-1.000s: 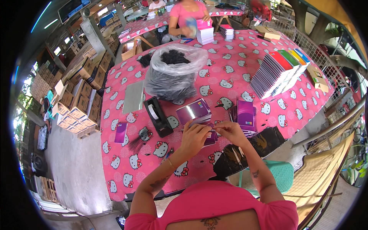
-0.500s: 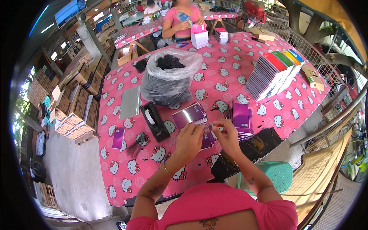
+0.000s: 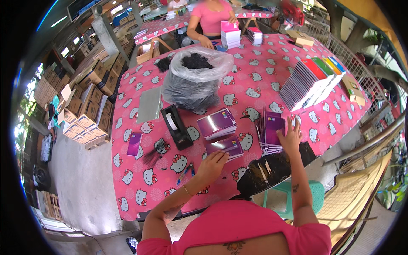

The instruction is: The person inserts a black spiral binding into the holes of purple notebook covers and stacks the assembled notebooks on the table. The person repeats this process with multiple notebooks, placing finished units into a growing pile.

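My left hand (image 3: 213,165) lies with its fingers stretched over the near left edge of a purple notebook (image 3: 227,145) in front of me. Just beyond that is a small stack of similar purple notebooks (image 3: 215,122). Farther right, my right hand (image 3: 290,138) has its fingers spread, touching the right side of another stack of purple notebooks (image 3: 274,127); dark spiral bindings show along that stack's left side. Left of the notebooks are a black tape dispenser (image 3: 180,137), a bundle of thin black strands (image 3: 157,154) and a small blue-handled hand tool (image 3: 185,172).
A clear plastic bag of black strands (image 3: 191,87) stands mid-table. Beyond it, a co-worker in pink (image 3: 211,19) is beside a stack of pink-covered books (image 3: 230,38). A tall notebook stack (image 3: 307,83) stands at the right. Torn black cardboard (image 3: 272,170) covers the near edge.
My hands, close together over the notebook half a second ago, have parted. The right one has moved to the right-hand stack; the left has flattened onto the notebook. The co-worker's arm has lowered to the table.
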### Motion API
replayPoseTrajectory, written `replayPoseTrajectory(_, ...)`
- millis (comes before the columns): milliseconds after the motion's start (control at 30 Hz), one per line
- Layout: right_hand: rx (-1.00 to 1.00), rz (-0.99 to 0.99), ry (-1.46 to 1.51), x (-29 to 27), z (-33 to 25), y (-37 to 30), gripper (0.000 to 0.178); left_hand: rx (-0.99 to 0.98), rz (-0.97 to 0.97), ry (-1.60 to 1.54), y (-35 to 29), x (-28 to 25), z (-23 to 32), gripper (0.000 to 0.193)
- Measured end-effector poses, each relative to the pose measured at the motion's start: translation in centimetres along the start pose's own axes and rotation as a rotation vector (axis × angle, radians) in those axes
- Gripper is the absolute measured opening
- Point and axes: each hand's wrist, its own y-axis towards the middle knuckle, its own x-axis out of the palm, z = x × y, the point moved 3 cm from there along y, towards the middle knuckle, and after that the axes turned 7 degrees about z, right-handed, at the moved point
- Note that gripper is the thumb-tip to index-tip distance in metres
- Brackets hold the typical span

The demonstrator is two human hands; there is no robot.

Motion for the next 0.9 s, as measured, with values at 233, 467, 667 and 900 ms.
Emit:
replayPoseTrajectory(233,-0.139,-0.328,1.203,-3.2,-11.9,-2.0,0.065,-0.127,0.113,0.039,5.1,-3.7,0.1,0.030)
replayPoseTrajectory(467,-0.259,-0.046,2.176,-23.6,-22.0,-3.8,0.029,-0.118,0.064,0.064,3.4,-1.6,-0.7,0.025)
replayPoseTrajectory(667,-0.262,0.061,2.145,-25.9,-23.9,-4.8,0.011,-0.141,0.057,0.067,3.5,-1.7,-0.8,0.023)
replayPoseTrajectory(900,-0.365,-0.372,1.022,-2.7,-15.9,-3.2,0.063,-0.219,0.150,0.079,3.8,-3.0,-0.1,0.031)
